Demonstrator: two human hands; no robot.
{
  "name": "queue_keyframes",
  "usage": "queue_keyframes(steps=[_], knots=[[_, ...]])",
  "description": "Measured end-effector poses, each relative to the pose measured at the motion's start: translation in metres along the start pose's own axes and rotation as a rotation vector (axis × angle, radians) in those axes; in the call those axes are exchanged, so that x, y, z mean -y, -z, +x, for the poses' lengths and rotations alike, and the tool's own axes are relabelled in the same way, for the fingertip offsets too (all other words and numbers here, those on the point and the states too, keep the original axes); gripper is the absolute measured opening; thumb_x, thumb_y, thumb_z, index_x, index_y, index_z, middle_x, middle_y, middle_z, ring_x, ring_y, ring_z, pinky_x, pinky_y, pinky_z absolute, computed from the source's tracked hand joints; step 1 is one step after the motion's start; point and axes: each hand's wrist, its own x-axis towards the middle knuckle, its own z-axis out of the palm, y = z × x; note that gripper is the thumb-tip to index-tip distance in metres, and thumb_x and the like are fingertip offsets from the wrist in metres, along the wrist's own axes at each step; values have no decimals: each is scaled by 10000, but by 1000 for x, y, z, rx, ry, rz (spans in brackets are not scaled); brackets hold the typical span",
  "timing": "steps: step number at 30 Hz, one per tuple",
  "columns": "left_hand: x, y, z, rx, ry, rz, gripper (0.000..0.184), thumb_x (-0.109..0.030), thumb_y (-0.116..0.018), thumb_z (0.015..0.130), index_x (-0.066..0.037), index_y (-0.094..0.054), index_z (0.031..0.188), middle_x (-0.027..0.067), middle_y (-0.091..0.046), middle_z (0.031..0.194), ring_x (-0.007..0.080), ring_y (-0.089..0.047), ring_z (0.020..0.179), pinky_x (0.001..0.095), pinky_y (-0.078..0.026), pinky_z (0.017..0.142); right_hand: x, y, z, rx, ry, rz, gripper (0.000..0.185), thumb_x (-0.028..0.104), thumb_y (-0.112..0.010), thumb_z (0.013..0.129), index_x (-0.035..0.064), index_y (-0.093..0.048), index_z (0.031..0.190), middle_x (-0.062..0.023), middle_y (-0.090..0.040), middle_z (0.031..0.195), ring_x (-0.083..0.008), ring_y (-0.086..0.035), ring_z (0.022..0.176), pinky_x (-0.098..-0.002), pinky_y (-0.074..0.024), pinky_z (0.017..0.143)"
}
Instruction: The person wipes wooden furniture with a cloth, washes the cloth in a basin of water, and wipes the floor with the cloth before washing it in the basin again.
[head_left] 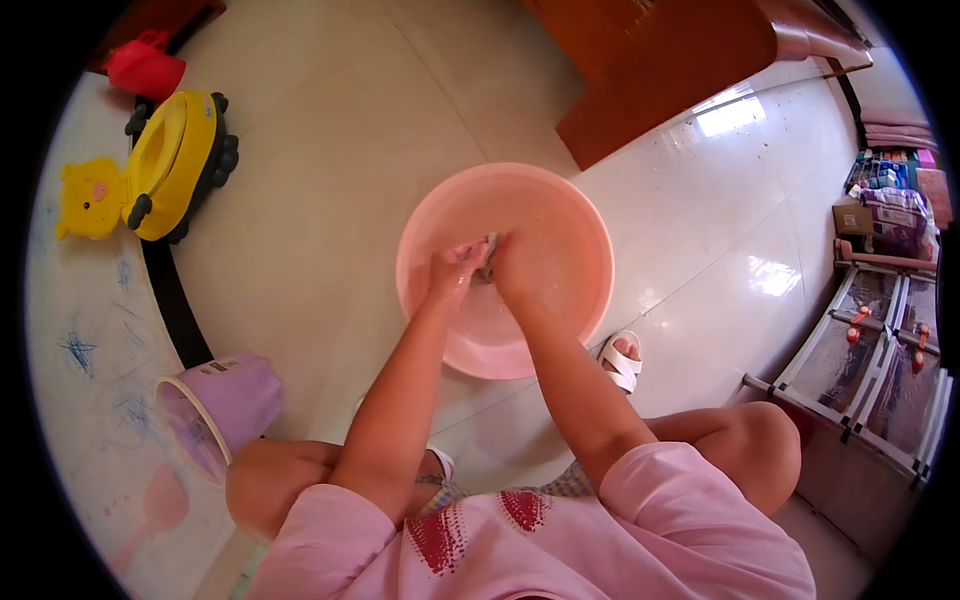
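A round pink basin [450,350] stands on the floor in front of my knees, with water in it. Both hands are together over its middle. My left hand [460,264] looks wet and is closed on a small grey-white cloth [489,258]. From the other side, my right hand [510,262] presses against the same cloth, its fingers curled inward and mostly hidden from view. Most of the cloth is covered by the hands, so its exact kind cannot be made out.
Left of me lies a purple bucket [235,400], tipped toward the wall. A yellow child's potty [175,165] and a red jug [145,66] are farther back. Brown wooden furniture [660,80] stands beyond the basin. On the right is a cabinet with clear panels [850,350].
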Motion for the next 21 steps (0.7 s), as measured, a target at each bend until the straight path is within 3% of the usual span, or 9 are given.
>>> queue_keyframes(steps=[1,3,7,9,10,12,16,19,21], knots=[[-8,1,-7,57,-108,25,240,-101,-574,873,-19,-634,1090,25,-637,978,109,-583,864,210,-456,737,-17,-5,5,-1,0,-5,294,230,-479,869,8,-595,1022,-220,-644,870,-391,-623,818,-459,-493,713],[-10,7,-11,138,-225,201,257,-50,-623,821,-23,-648,1076,20,-645,952,111,-583,833,217,-458,717,-70,-31,22,-268,405,22,296,218,-477,868,16,-579,1059,-232,-622,984,-380,-598,922,-460,-465,789],[-14,10,-24,-142,-142,611,239,-179,-649,823,-52,-675,1024,25,-638,969,119,-579,812,220,-457,679,-91,-43,33,-204,291,255,237,147,-534,814,32,-585,1015,-192,-624,936,-349,-590,900,-408,-459,789],[-3,9,-16,-261,115,86,311,-284,-633,828,-61,-638,1043,58,-643,913,153,-604,799,286,-494,690,-84,-36,26,-129,161,96,219,160,-508,846,44,-569,1022,-211,-619,930,-374,-589,885,-420,-457,779],[0,6,-14,-259,116,90,311,-284,-633,828,-61,-638,1043,58,-643,913,153,-604,799,286,-494,690,-79,-38,20,-131,158,99,219,160,-508,846,44,-569,1022,-211,-619,930,-374,-589,885,-420,-457,779],[3,-1,-6,-6,354,-581,334,-347,-608,842,-70,-626,1028,50,-623,852,166,-603,774,306,-501,692,-62,-49,3,46,80,245,190,173,-482,879,40,-570,982,-229,-616,866,-400,-593,820,-453,-452,744],[8,7,8,21,478,-523,347,-345,-586,857,-61,-614,1053,68,-631,949,179,-599,891,331,-498,786,-19,-49,-32,9,288,323,212,221,-468,904,39,-574,923,-234,-603,734,-420,-595,724,-471,-450,654],[-10,-1,-21,231,103,-429,349,-318,-534,889,-40,-600,1088,83,-626,1043,197,-581,999,340,-473,878,-11,-50,-28,-120,372,113,261,254,-445,916,40,-589,876,-224,-606,702,-408,-602,702,-471,-453,621],[-17,-8,-16,170,192,-397,319,-287,-507,901,-57,-598,1104,63,-626,1036,188,-583,984,338,-481,847,-5,-43,-20,-191,333,-52,291,267,-428,924,40,-595,852,-220,-609,697,-400,-604,693,-472,-454,611]])
